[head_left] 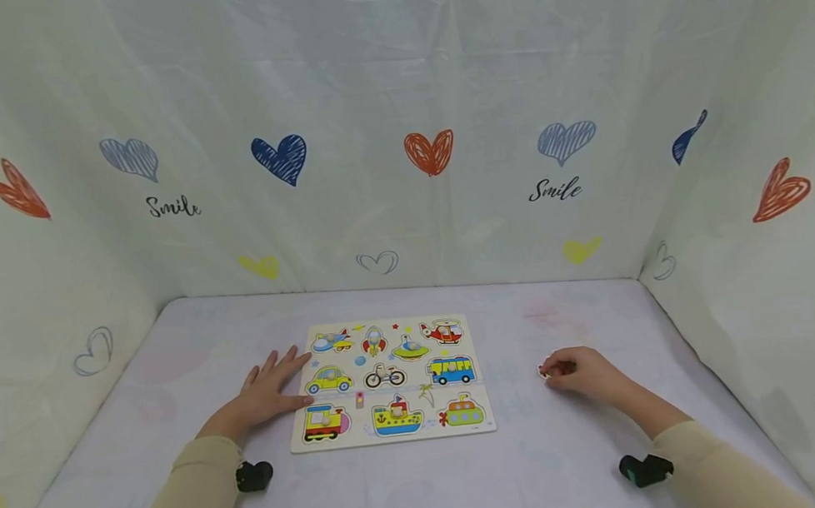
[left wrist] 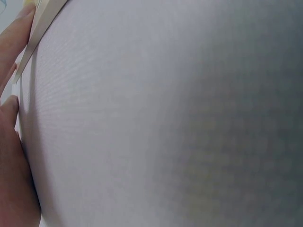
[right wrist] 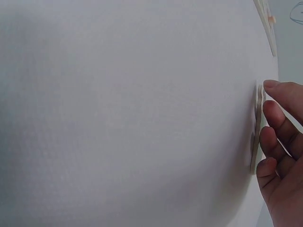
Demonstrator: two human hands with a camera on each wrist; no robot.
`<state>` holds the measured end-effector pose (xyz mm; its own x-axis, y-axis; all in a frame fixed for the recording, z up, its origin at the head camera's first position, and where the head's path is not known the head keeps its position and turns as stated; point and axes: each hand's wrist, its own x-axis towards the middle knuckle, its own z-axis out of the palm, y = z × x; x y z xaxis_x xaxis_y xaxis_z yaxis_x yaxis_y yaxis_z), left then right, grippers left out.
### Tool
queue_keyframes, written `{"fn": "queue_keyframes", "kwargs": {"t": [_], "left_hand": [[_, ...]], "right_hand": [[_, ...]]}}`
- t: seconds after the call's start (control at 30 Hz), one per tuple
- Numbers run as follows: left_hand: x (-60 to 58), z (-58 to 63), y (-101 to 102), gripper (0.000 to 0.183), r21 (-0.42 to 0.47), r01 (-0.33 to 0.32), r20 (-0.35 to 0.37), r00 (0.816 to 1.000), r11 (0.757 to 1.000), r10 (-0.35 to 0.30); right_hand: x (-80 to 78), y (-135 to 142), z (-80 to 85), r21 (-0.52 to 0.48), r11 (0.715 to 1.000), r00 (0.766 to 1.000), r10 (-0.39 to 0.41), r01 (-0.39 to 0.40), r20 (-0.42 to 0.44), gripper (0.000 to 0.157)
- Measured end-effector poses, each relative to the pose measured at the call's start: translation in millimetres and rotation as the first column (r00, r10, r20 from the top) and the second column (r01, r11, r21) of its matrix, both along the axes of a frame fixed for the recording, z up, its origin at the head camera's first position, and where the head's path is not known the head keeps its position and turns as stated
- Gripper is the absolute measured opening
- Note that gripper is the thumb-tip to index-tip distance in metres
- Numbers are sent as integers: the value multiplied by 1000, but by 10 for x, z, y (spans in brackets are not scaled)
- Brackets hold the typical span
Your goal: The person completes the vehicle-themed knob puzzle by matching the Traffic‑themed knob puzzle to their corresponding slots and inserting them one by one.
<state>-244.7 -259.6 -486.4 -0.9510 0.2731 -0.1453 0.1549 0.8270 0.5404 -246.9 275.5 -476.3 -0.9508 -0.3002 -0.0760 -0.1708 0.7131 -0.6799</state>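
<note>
A wooden vehicle puzzle board (head_left: pixel 392 422) lies flat on the table, with a plane, car, bus, boat and other vehicles in rows. My left hand (head_left: pixel 266 391) rests at its left side with fingers spread, fingertips and thumb touching the edge. To the right of the board, low over the table, my right hand (head_left: pixel 585 372) pinches a small flat puzzle piece (head_left: pixel 542 370). That hand covers most of the piece in the head view, so its picture cannot be told. The right wrist view shows the thin edge of the piece (right wrist: pixel 257 130) beside the curled fingers.
A pale cloth covers the table (head_left: pixel 435 494). White curtains (head_left: pixel 372 208) printed with hearts and "Smile" close off the back and both sides. Black wrist cameras sit on the left sleeve (head_left: pixel 186 497) and the right sleeve (head_left: pixel 718 462).
</note>
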Motion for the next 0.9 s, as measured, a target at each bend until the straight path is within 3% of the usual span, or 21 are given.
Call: {"fn": "queue_keyframes", "kwargs": {"t": [0.37, 0.9], "left_hand": [[3, -9, -23, 87, 0, -6, 0, 1000, 1000, 6], [-13, -36, -7, 88, 3, -13, -1, 1000, 1000, 13]], "right_hand": [[-30, 127, -19, 17, 997, 997, -73, 73, 26, 12], [-110, 197, 6, 9, 998, 998, -62, 62, 9, 16]]}}
